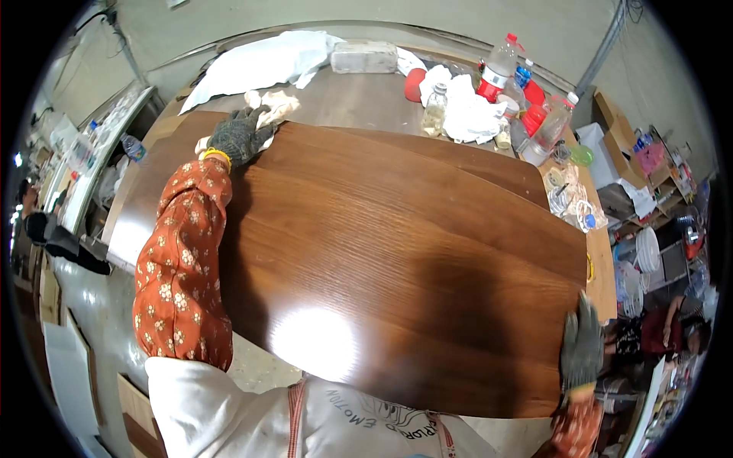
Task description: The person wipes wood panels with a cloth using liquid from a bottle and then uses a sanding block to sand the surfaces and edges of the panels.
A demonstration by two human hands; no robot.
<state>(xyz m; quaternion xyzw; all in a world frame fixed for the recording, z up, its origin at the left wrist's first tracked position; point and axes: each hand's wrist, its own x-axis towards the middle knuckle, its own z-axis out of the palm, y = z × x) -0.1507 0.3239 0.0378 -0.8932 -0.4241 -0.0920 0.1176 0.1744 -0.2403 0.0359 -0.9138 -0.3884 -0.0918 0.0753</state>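
Observation:
A glossy dark-brown wood-grain panel [382,252] lies in front of me, its near edge close to my body. My left hand [238,139], in a dark grey work glove, is at the panel's far left corner. Its fingers are closed on a crumpled cream cloth [276,107] that bunches out beyond them. At the right edge of the panel is my right hand [582,347], gloved too, with fingers stretched out along that edge and nothing visible in it. Another brown panel [473,158] shows partly from under the far edge of the first.
Behind the panels are a white sheet [263,65], a pale block [364,57], a glass jar [435,111], crumpled white paper [466,107] and several plastic bottles [500,65]. Cord [561,200] lies at the right. Shelves of clutter stand beyond; a person [61,238] is far left.

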